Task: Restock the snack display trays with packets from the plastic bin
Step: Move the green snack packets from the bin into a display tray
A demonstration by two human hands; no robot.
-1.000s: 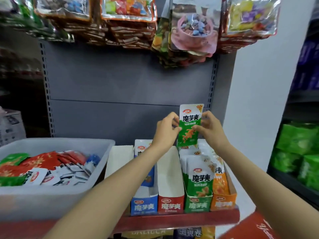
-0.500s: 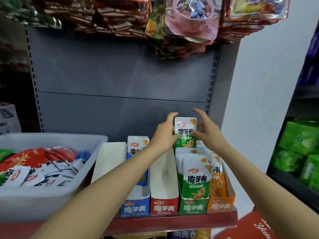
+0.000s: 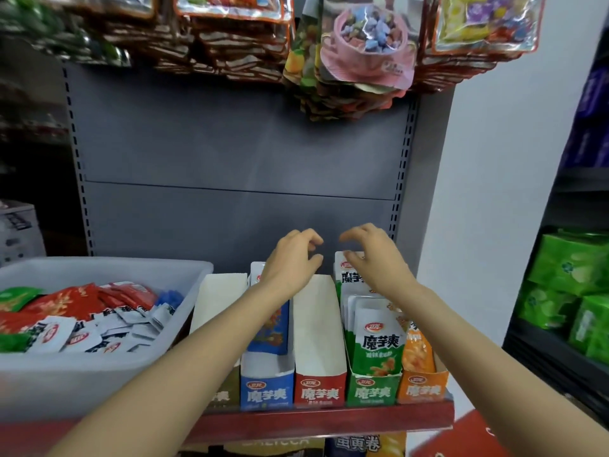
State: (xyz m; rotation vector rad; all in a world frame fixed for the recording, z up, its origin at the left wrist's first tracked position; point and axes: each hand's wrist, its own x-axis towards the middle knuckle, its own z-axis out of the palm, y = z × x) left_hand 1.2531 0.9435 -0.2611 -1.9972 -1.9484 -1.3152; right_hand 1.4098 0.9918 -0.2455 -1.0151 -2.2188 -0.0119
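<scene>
Above the trays: my left hand point(image 3: 290, 258) and right hand point(image 3: 372, 255) hover, fingers loosely curled, holding nothing.
Green tray point(image 3: 374, 389) label: 魔芋爽.

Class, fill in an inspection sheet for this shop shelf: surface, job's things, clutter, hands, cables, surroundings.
Surface: red shelf carries the trays and bin.
Job's things: green tray full of packets; red tray empty; blue tray holds one; bin holds mixed packets.
Clutter: nothing seen.
Hands: left hand and right hand hold nothing, fingers loosely curled above the trays.
Cables: nothing seen.
Surroundings: hanging bags above; green boxes at right.
</scene>
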